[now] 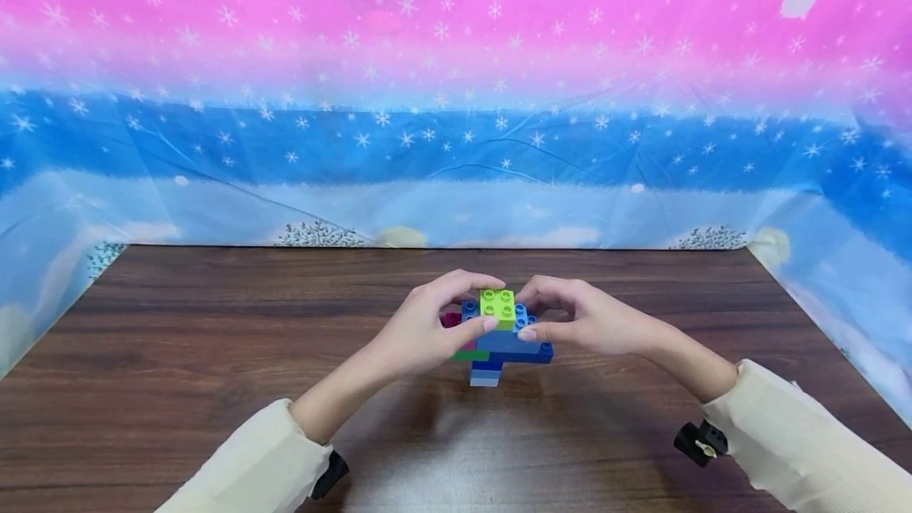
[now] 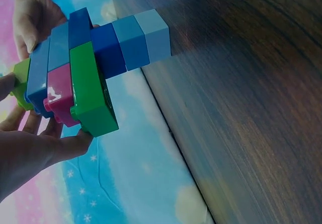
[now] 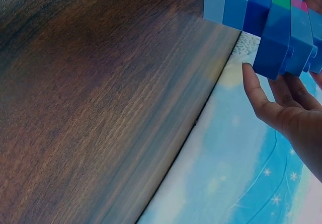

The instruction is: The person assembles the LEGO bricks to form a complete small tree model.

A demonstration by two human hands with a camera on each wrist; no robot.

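Observation:
A brick tower (image 1: 499,343) stands on the dark wooden table (image 1: 214,355). Its narrow stem of light blue and blue bricks (image 2: 131,40) carries wide blue bricks, a green brick (image 2: 90,90) and a magenta brick (image 2: 60,90). A lime green brick (image 1: 497,305) tops it. My left hand (image 1: 479,305) grips the tower's upper left side, thumb in front and fingers curled over the back. My right hand (image 1: 526,313) grips the upper right side likewise, thumb (image 3: 251,80) by the wide blue brick (image 3: 274,43).
A pink and blue star-patterned sheet (image 1: 456,101) walls the table at the back and on both sides. Cream sleeves (image 1: 805,442) cover both forearms, with small black camera mounts (image 1: 701,442) at the wrists.

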